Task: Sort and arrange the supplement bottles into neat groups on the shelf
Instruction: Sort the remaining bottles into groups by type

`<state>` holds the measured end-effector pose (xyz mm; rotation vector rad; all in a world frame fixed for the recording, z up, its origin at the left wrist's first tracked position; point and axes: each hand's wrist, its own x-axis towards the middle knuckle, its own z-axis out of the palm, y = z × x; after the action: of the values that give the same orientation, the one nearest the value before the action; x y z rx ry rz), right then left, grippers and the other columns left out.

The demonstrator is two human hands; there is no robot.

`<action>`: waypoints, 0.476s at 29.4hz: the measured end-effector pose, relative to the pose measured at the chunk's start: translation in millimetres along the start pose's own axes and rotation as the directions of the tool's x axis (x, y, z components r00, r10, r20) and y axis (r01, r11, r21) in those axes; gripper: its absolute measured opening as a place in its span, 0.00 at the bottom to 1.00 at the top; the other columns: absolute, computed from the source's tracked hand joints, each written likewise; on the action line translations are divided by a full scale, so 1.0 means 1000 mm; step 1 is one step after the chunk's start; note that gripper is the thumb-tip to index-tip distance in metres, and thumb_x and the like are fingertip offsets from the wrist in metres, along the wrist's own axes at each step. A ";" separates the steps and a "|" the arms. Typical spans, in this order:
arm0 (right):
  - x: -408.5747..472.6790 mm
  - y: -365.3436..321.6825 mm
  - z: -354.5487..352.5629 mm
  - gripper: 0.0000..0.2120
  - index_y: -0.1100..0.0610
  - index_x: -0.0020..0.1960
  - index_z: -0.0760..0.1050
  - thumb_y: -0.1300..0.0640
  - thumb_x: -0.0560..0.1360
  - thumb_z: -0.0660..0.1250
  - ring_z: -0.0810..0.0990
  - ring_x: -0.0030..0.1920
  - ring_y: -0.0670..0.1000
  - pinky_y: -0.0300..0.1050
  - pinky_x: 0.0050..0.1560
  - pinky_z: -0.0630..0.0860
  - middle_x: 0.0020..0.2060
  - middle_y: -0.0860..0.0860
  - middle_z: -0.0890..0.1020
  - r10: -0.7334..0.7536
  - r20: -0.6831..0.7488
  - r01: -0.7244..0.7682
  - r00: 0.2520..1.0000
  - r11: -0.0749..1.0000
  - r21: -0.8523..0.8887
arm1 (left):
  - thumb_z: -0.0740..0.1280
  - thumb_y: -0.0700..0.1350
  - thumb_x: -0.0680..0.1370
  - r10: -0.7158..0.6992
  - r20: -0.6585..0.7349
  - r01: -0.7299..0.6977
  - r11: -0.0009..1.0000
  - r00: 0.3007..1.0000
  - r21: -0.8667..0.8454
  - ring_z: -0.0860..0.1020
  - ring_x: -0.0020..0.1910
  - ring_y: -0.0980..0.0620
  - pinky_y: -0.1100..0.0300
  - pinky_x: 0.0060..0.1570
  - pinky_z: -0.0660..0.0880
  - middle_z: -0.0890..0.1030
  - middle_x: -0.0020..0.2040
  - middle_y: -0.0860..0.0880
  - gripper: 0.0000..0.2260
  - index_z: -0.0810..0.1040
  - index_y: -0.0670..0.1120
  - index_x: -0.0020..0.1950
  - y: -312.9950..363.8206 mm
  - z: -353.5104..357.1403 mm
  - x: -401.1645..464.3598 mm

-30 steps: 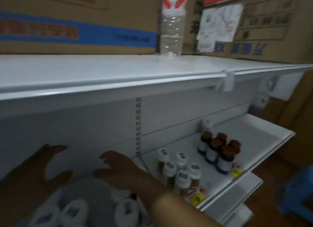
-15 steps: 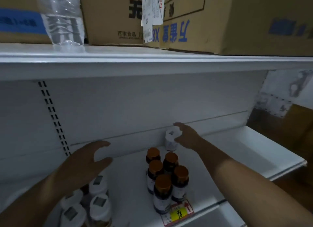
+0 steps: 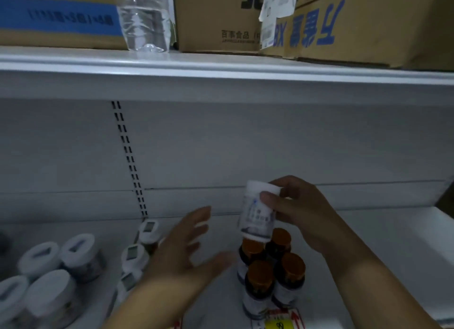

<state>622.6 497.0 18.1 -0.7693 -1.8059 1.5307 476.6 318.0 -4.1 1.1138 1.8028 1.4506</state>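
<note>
Gripping a white bottle (image 3: 258, 212) by its cap and upper body, the right hand (image 3: 298, 213) holds it in the air, just above the orange-capped bottles (image 3: 269, 267) clustered on the shelf (image 3: 368, 235). The left hand (image 3: 183, 252) is open with fingers spread, holding nothing, between that cluster and a row of white-capped bottles (image 3: 137, 252) partly hidden behind it. Wide white-lidded jars (image 3: 49, 272) stand at far left. On the upper shelf (image 3: 221, 70) stand cardboard boxes (image 3: 344, 21) and a clear water bottle (image 3: 145, 21).
</note>
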 end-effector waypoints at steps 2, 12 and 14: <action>-0.019 -0.012 0.033 0.17 0.53 0.38 0.79 0.44 0.54 0.75 0.84 0.38 0.48 0.37 0.34 0.78 0.35 0.49 0.83 -0.032 0.097 0.026 0.995 0.998 0.065 | 0.78 0.61 0.51 -0.020 0.000 0.020 0.992 1.000 -0.123 0.78 0.52 0.65 0.69 0.45 0.75 0.77 0.56 0.65 0.31 0.72 0.70 0.51 -0.004 0.012 -0.006; -0.018 -0.027 0.180 0.13 0.55 0.36 0.77 0.46 0.62 0.73 0.82 0.35 0.48 0.41 0.34 0.78 0.33 0.51 0.82 0.002 0.245 -0.033 0.969 0.992 0.122 | 0.75 0.44 0.57 0.049 -0.331 -0.115 0.977 0.942 -0.182 0.83 0.41 0.57 0.66 0.40 0.77 0.85 0.45 0.47 0.27 0.77 0.47 0.55 -0.027 -0.084 -0.039; -0.012 -0.029 0.211 0.11 0.52 0.35 0.78 0.47 0.61 0.77 0.81 0.35 0.48 0.42 0.33 0.76 0.32 0.49 0.82 -0.010 0.282 -0.016 0.959 0.996 0.089 | 0.76 0.40 0.60 0.046 -0.368 -0.114 0.980 0.929 -0.165 0.83 0.42 0.58 0.67 0.41 0.77 0.84 0.46 0.48 0.23 0.77 0.49 0.54 -0.036 -0.112 -0.043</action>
<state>464.2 354.2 21.5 -0.5297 -1.9203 1.7852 395.1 223.2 -13.3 0.8762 1.8302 1.9340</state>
